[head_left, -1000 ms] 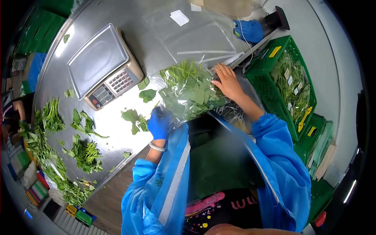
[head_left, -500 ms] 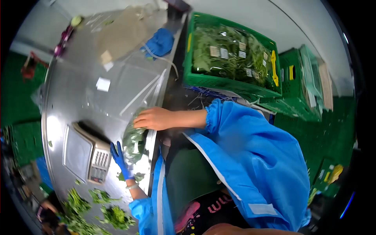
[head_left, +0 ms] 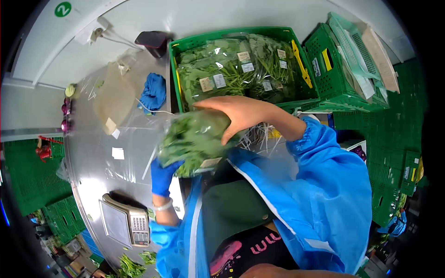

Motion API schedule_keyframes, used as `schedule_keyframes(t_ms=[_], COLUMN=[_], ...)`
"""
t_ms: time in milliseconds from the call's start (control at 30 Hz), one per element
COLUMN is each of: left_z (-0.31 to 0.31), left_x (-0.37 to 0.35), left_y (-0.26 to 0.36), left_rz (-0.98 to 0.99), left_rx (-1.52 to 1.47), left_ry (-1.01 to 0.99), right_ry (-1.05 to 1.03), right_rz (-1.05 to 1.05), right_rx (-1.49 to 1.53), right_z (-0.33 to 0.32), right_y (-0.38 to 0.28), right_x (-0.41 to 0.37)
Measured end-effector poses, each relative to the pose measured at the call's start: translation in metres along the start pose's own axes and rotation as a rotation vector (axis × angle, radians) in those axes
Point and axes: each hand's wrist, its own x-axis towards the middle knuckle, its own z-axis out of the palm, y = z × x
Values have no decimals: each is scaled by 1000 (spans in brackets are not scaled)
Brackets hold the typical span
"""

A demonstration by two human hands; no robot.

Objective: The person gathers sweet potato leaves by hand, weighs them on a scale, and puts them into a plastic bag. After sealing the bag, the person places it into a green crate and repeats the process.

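Note:
A clear plastic bag of leafy greens is up in front of my body, over the table's edge, slightly blurred. My right hand, bare, grips its upper right side with the thumb spread from the fingers. At the lower left of the bag, my left hand in a blue glove holds it, its fingertips partly hidden by the bag. Part of a label shows on the bag's lower side. Just beyond it stands a green crate with several labelled bags of greens.
The steel table carries a scale, a blue cloth-like bundle, white paper slips and loose greens. Other green crates stand at the right. A dark box is at the back.
The bag has come up off the table and toward the crate in my right hand. My left hand, open beside it before, now holds it too. The view has turned toward the crate.

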Motion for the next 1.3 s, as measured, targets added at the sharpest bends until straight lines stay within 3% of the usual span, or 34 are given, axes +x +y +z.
schedule_keyframes(t_ms=[67, 133, 167, 200, 233, 300, 433, 467, 500, 533, 567, 633, 700, 733, 800, 867, 933, 1000, 1033, 1133, 1200, 1233, 1267, 1300], left_z=[32, 61, 84, 103, 112, 125, 179, 198, 213, 228, 240, 253, 257, 253, 252, 243, 222, 209, 190, 145, 105, 79, 66, 59], left_x=[43, 83, 94, 103, 112, 128, 167, 177, 185, 191, 193, 197, 195, 192, 192, 180, 158, 142, 126, 72, 20, -10, -42, -65], left_y=[37, 84, 104, 121, 133, 149, 91, 68, 43, 19, -5, -35, -36, -36, -39, -23, -4, -35, -42, -67, -85, -87, -108, -150], left_rz=[21, 41, 268, 494, 490, 811, 887, 869, 820, 767, 760, 628, 617, 618, 611, 590, 559, 716, 692, 384, 104, -73, -80, -16], left_rx=[4, 89, 99, 106, 106, 274, 491, 535, 635, 732, 728, 1020, 951, 894, 713, 672, 581, 457, 469, 243, 86, -6, -103, 21], left_ry=[-168, -202, -83, 37, 37, 221, 33, -65, -131, -197, -194, -287, -264, -253, -253, -223, -206, -9, 56, 140, 225, 242, 397, 632], right_ry=[-6, 259, 357, 485, 592, 845, 961, 911, 858, 854, 808, 717, 746, 707, 438, 129, 28, -15, -44, -179, -274, 74, 56, 144], right_rz=[141, 257, 380, 322, 414, 463, 555, 688, 822, 826, 955, 1058, 844, 621, 436, 316, 266, 271, 315, 338, 542, 168, 125, 84], right_rx=[248, 286, 445, 630, 621, 769, 957, 963, 964, 964, 618, 56, -621, -779, -804, -877, -887, -928, -949, -974, -980, -882, -885, -728], right_z=[-16, -41, -57, -66, -80, -92, -98, -95, -92, -90, -88, -86, -92, -99, -90, -68, -47, -36, -34, -51, -55, -48, -35, -16], right_y=[14, 42, 43, 55, 64, 104, 185, 205, 218, 223, 226, 258, 218, 185, 135, 137, 218, 239, 249, 221, 196, 198, 180, 161], right_x=[-17, -47, -62, -78, -96, -127, -175, -183, -190, -196, -199, -211, -203, -187, -157, -133, -147, -142, -139, -106, -78, -66, -42, -16])
